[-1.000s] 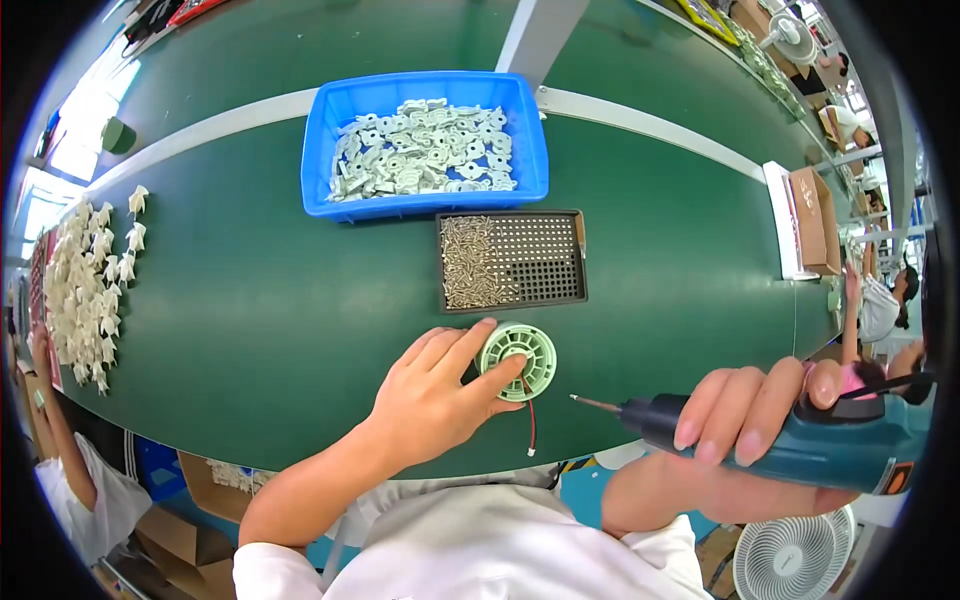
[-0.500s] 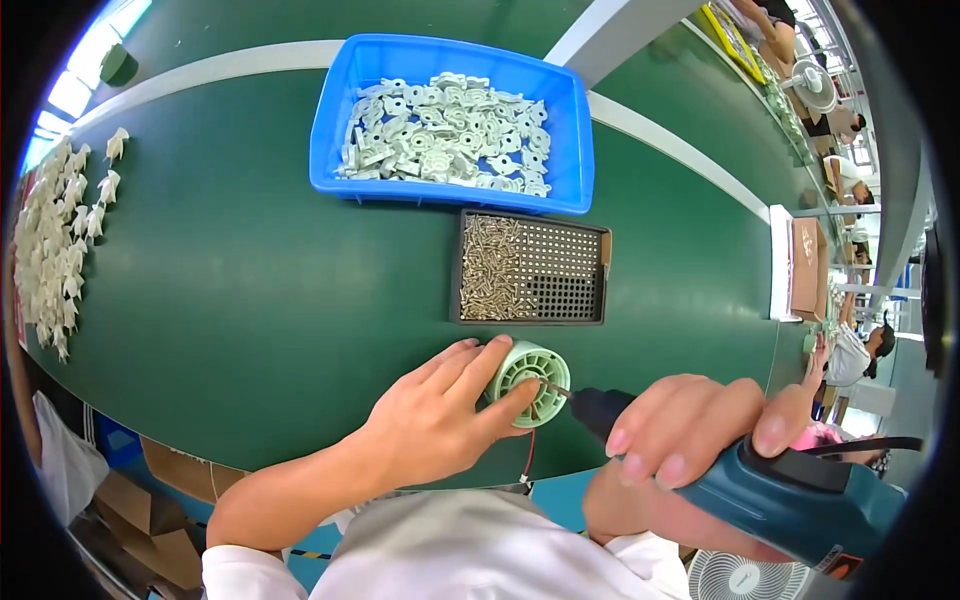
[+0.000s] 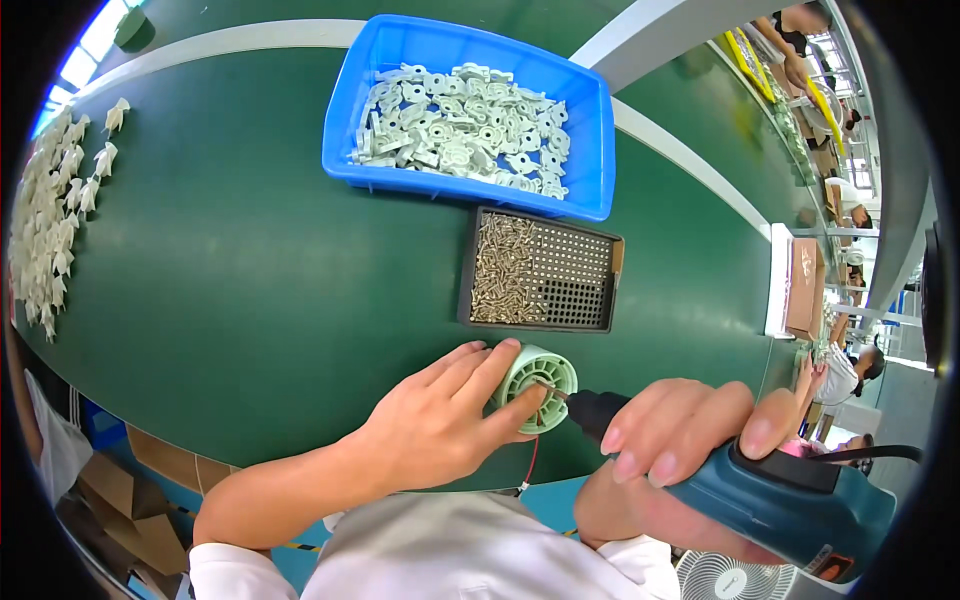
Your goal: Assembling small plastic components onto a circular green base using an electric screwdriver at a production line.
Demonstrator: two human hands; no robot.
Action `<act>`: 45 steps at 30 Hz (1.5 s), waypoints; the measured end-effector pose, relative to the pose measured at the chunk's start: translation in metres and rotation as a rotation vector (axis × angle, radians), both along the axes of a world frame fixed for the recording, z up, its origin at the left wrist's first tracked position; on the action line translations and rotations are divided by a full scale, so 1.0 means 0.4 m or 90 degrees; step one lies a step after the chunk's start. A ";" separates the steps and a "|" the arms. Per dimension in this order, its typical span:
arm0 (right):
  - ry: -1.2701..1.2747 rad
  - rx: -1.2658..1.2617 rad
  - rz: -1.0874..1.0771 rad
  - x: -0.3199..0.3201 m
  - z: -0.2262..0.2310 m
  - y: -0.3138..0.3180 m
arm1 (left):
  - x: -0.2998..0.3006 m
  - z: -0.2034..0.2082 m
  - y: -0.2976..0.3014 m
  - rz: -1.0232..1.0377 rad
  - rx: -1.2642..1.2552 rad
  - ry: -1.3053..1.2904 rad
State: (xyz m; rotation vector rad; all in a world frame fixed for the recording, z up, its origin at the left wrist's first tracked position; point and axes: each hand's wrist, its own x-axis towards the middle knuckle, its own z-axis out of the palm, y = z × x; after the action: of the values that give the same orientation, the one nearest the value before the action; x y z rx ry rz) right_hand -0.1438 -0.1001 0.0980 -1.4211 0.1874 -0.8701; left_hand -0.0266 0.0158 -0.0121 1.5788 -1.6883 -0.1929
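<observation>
My left hand (image 3: pixel 440 415) is closed round a pale green round housing (image 3: pixel 553 368) with a ribbed, spoked open end, lying on its side at the table's near edge. A thin red wire (image 3: pixel 531 462) with a small white connector hangs from it. In my right hand (image 3: pixel 690 430) is a teal and black corded electric screwdriver (image 3: pixel 780 508). Its bit reaches into the middle of the housing, close to my left thumb. Whether a screw sits at the bit's tip is too small to tell.
Beyond the housing lies a black screw tray (image 3: pixel 614 290), loose screws on its left and a hole grid on its right. Behind it stands a blue bin (image 3: pixel 345 120) of pale plastic parts. Many white pieces (image 3: pixel 60 215) lie far left. Other people work at the right.
The view has shifted slightly, so the bin and tray appear a little further right. Both hands keep their hold, and the bit is still inside the housing.
</observation>
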 end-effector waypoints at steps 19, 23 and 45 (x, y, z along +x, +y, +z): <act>-0.035 0.006 0.109 0.000 -0.027 -0.027 | 0.001 0.012 -0.003 -0.025 -0.006 0.009; -0.043 0.032 0.106 -0.003 -0.037 -0.035 | -0.005 0.003 0.001 -0.021 -0.015 0.001; 0.459 0.230 -0.321 -0.303 -0.093 -0.188 | 0.260 0.156 -0.007 0.215 -0.175 0.092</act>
State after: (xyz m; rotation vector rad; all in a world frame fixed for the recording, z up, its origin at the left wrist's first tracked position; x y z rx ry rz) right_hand -0.2648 -0.1751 0.0607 -1.3021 1.2288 -0.6364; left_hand 0.0773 0.0131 0.0502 1.5709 -1.2554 0.0931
